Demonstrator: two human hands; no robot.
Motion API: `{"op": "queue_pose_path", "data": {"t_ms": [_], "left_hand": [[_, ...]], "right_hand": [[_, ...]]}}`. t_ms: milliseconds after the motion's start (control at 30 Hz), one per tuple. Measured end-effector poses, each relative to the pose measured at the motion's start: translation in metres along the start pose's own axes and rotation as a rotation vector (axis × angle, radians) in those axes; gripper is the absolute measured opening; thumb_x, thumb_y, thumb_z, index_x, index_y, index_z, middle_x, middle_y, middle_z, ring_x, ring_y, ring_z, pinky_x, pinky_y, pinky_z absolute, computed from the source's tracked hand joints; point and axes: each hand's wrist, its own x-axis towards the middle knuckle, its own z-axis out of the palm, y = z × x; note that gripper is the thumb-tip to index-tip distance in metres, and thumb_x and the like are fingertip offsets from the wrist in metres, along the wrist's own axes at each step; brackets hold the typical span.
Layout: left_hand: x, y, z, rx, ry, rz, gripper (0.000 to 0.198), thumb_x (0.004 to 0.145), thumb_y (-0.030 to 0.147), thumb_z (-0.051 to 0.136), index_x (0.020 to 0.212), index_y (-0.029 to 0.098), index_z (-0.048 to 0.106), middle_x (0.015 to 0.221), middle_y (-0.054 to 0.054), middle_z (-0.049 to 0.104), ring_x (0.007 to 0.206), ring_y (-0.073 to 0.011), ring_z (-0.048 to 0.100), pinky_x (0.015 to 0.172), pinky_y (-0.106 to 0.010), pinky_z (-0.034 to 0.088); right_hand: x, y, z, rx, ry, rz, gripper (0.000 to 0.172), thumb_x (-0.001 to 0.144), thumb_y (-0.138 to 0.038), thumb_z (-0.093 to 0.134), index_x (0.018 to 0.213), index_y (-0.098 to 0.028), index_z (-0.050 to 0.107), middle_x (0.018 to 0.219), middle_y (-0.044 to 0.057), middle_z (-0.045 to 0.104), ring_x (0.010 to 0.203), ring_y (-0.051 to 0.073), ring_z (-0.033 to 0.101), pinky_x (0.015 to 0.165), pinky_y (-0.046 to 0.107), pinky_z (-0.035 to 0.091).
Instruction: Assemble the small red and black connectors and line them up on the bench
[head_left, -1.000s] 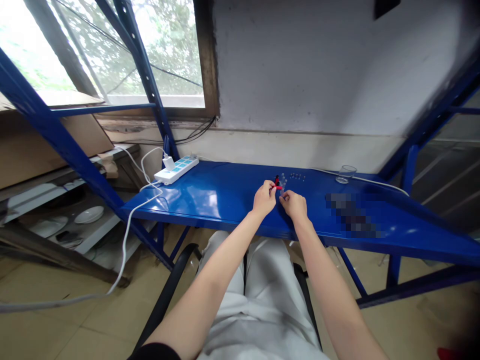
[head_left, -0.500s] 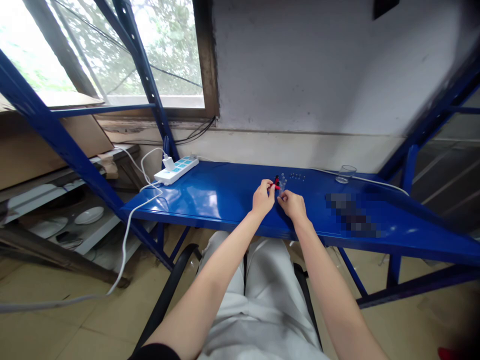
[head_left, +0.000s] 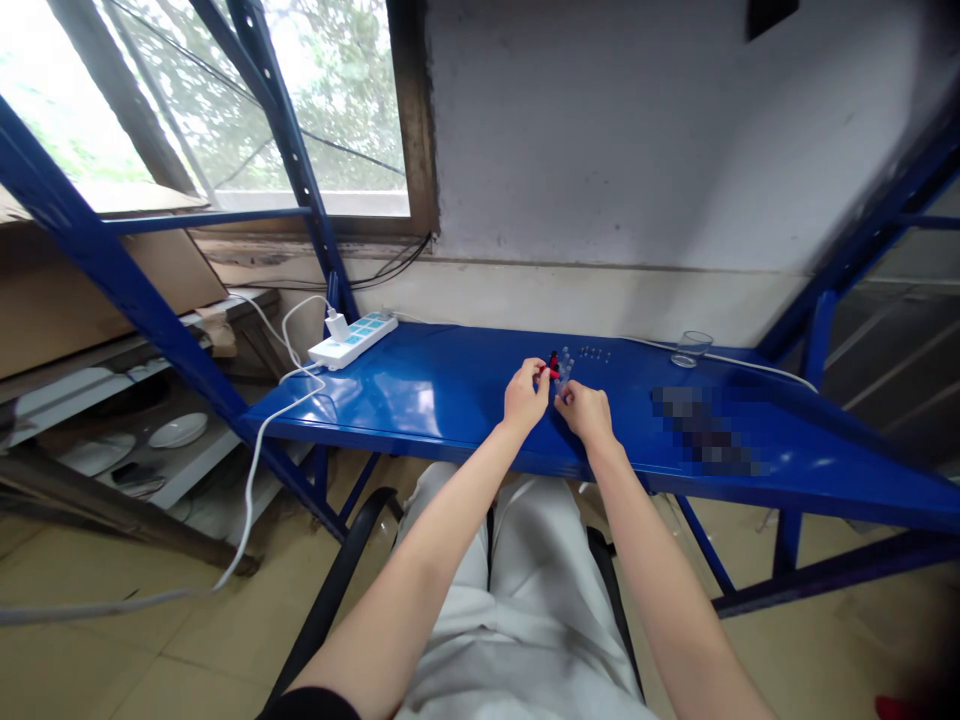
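My left hand (head_left: 526, 394) is closed, its thumb and fingers pinching a small red-and-black object (head_left: 553, 371) whose kind I cannot make out. Just to its right, a group of small clear pieces (head_left: 565, 366) stands on the blue table (head_left: 465, 350). My right hand (head_left: 588, 409) is beside these pieces, fingers pressed together at their near end. Whatever lies between its fingertips is too small and hidden to name. Both hands are low over the table, close to each other.
Several tiny clear bits (head_left: 596, 353) lie behind the hands. A clear glass (head_left: 691, 347) stands at the back right, near a pixelated dark object (head_left: 705, 430). On the left is a white power strip (head_left: 352, 340) with a plug and cable (head_left: 251, 490). Blue posts (head_left: 150, 270) frame the table.
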Motion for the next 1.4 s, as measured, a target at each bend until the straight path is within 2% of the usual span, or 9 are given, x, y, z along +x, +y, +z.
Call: {"op": "queue_pose_path", "data": {"t_ms": [367,667,933,1100,1267,1400], "left_hand": [[-0.002,-0.003,0.003,0.156,-0.144,0.171,0.032,0.089,0.027,0.041,0.119,0.024,0.051,0.108,-0.004,0.062,0.093,-0.0151,0.058,0.085,-0.028,0.046],[0.0,-0.005,0.002,0.125,-0.151,0.058,0.033,0.085,0.03,0.05,0.117,0.022,0.051,0.091,-0.003,0.064,0.08,-0.0139,0.059,0.077,-0.027,0.049],[-0.004,0.003,0.002,0.167,-0.212,0.22,0.026,0.089,0.028,0.04,0.105,0.019,0.059,0.103,-0.005,0.065,0.097,-0.0162,0.058,0.087,-0.029,0.046],[-0.003,0.0,0.003,0.137,-0.175,0.129,0.019,0.088,0.026,0.042,0.098,0.02,0.057,0.095,-0.005,0.064,0.089,-0.0155,0.058,0.08,-0.028,0.047],[0.001,-0.003,0.002,-0.071,-0.14,-0.041,0.013,0.083,0.028,0.049,0.091,0.019,0.056,0.086,-0.003,0.064,0.071,-0.0112,0.057,0.069,-0.024,0.046],[0.002,-0.005,0.002,-0.177,-0.136,-0.118,0.015,0.078,0.031,0.056,0.083,0.016,0.057,0.079,-0.002,0.063,0.067,-0.0103,0.056,0.066,-0.023,0.046]], "right_hand": [[0.001,0.0,0.004,-0.011,-0.003,-0.023,0.01,0.074,-0.028,0.049,0.069,-0.019,0.053,0.064,0.004,0.063,0.06,0.017,0.057,0.061,0.027,0.03],[0.0,-0.001,0.0,0.061,-0.003,0.024,0.01,0.071,-0.03,0.05,0.068,-0.02,0.053,0.061,0.003,0.061,0.06,0.017,0.057,0.06,0.026,0.032],[0.0,0.005,0.006,0.135,0.129,0.087,0.019,0.076,-0.035,0.047,0.069,-0.02,0.055,0.06,0.004,0.06,0.055,0.016,0.055,0.056,0.026,0.031],[0.001,0.009,0.012,0.216,0.203,-0.001,0.024,0.077,-0.042,0.048,0.071,-0.02,0.057,0.052,0.0,0.055,0.048,0.014,0.05,0.053,0.025,0.031],[0.0,0.007,0.009,0.271,0.239,-0.073,0.026,0.078,-0.042,0.047,0.069,-0.019,0.056,0.046,-0.002,0.05,0.044,0.012,0.045,0.052,0.024,0.03],[-0.001,0.004,0.006,0.316,0.25,-0.126,0.026,0.08,-0.041,0.046,0.068,-0.019,0.055,0.045,-0.003,0.046,0.042,0.011,0.041,0.054,0.024,0.031]]}}
